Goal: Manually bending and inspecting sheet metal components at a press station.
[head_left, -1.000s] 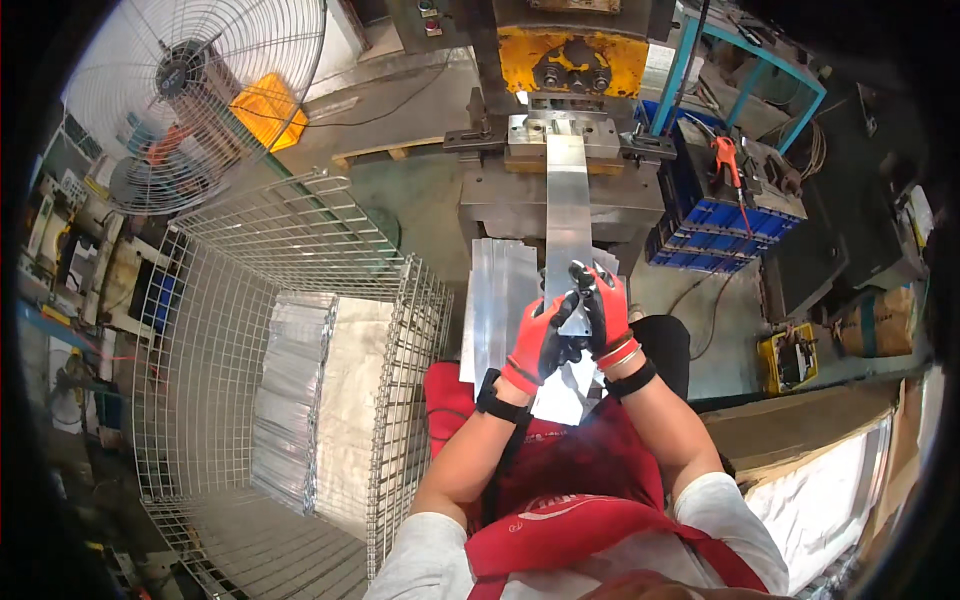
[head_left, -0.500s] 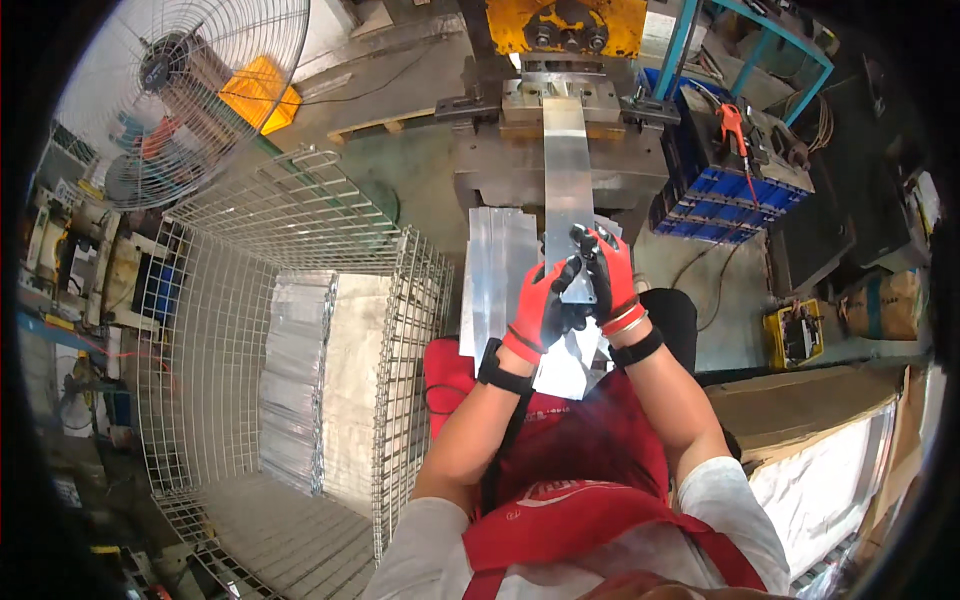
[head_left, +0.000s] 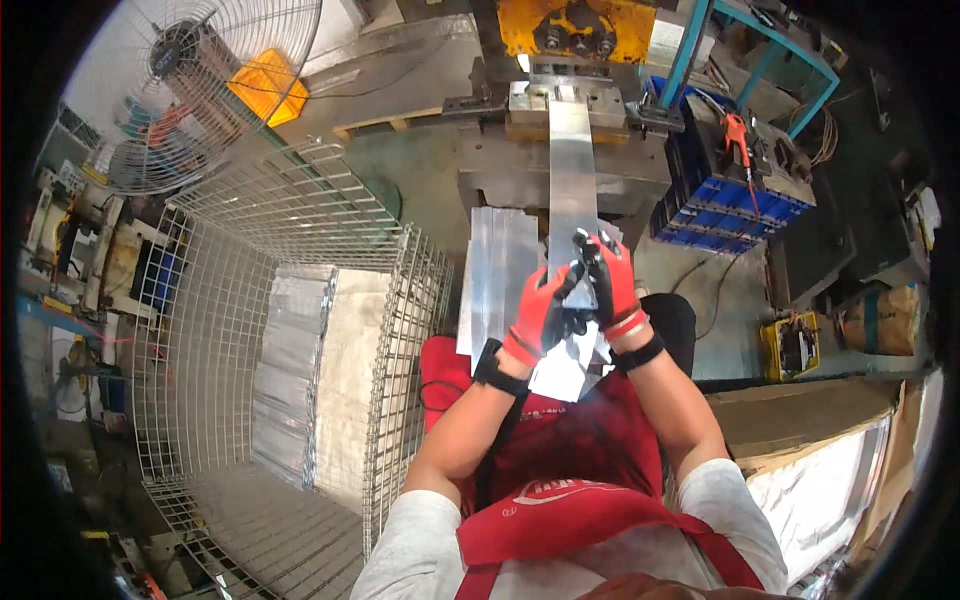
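A long flat metal strip [head_left: 572,180] runs from my hands to the steel die block [head_left: 522,106] of a machine, its far end at the block. My left hand [head_left: 542,308], in a red glove with black fingertips, closes on the left edge of the strip's near end. On the right edge my right hand [head_left: 612,278], gloved alike, grips with bent fingers. Beneath and left of the strip lies a pile of metal sheets [head_left: 503,265]. Bright sheet pieces [head_left: 562,376] show below my hands, above the red apron [head_left: 575,455].
A wire basket [head_left: 375,400] with stacked strips [head_left: 292,375] stands at left, beyond it a large fan [head_left: 178,50]. On the right are a blue crate [head_left: 722,212] with an orange air gun [head_left: 736,138] above, a yellow bin [head_left: 790,345] and a cardboard box [head_left: 800,420].
The view has shifted slightly, so the machine and strip appear a little farther right. Both hands keep their hold on the strip's near end, with little other movement.
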